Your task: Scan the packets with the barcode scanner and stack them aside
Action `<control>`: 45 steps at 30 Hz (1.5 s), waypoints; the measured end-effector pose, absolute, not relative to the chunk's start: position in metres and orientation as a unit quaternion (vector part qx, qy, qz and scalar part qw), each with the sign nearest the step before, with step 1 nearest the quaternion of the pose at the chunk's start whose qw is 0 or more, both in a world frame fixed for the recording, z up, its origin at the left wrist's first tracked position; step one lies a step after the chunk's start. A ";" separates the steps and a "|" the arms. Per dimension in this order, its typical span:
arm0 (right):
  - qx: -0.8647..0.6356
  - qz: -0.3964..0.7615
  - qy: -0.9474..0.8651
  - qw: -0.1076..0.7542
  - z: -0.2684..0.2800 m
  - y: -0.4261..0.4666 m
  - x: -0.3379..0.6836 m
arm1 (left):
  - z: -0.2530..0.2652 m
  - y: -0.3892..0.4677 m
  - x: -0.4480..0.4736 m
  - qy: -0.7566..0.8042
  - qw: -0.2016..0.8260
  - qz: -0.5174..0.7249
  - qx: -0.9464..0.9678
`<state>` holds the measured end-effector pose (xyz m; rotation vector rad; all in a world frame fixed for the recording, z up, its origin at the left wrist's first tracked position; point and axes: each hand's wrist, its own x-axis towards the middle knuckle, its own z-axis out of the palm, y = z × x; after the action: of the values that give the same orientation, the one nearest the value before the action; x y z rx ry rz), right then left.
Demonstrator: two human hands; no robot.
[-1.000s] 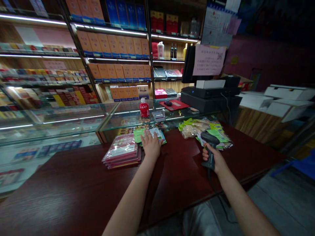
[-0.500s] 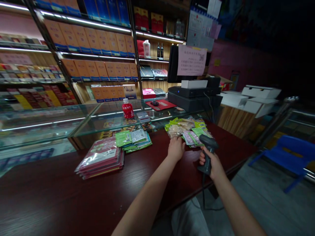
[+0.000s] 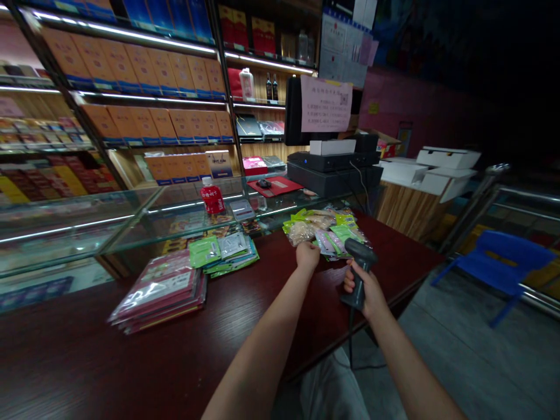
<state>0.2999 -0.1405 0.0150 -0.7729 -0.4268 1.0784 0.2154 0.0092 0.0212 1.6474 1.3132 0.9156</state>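
My right hand (image 3: pixel 367 287) grips a dark grey barcode scanner (image 3: pixel 359 274) by its handle, its head towards the packets and its cable hanging over the table edge. My left hand (image 3: pixel 308 257) is closed, with its fingers curled down at the near edge of a pile of green and clear plastic packets (image 3: pixel 321 220). What its fingertips hold, if anything, is hidden. Just right of that hand lie several pink and green sachets (image 3: pixel 331 242). Farther left are a fanned stack of green and blue sachets (image 3: pixel 231 251) and a stack of flat red plastic-wrapped packs (image 3: pixel 164 286).
The dark red wooden table (image 3: pixel 245 309) adjoins a glass display counter (image 3: pixel 175 201). On the glass stand a red bottle (image 3: pixel 212 196) and a mouse (image 3: pixel 263 183) on a red mat. Behind are a monitor (image 3: pixel 293 111) and stocked shelves. A blue chair (image 3: pixel 503 256) stands at right.
The view has shifted slightly to the right. My left hand's fingers have curled in more tightly at the packets. My right hand keeps hold of the barcode scanner.
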 end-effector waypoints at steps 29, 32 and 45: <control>-0.577 0.403 -0.525 0.478 0.040 -0.146 0.255 | -0.011 0.017 0.107 0.379 0.513 0.663 0.392; -0.598 0.381 -0.542 0.452 0.044 -0.147 0.255 | -0.013 0.018 0.107 0.378 0.510 0.667 0.390; -0.587 0.415 -0.489 0.494 0.049 -0.150 0.252 | -0.012 0.016 0.107 0.384 0.516 0.662 0.386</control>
<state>0.2525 -0.1503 0.0485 -1.4236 -1.1848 1.0056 0.1074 0.0156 -0.0116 0.9261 0.9231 1.5889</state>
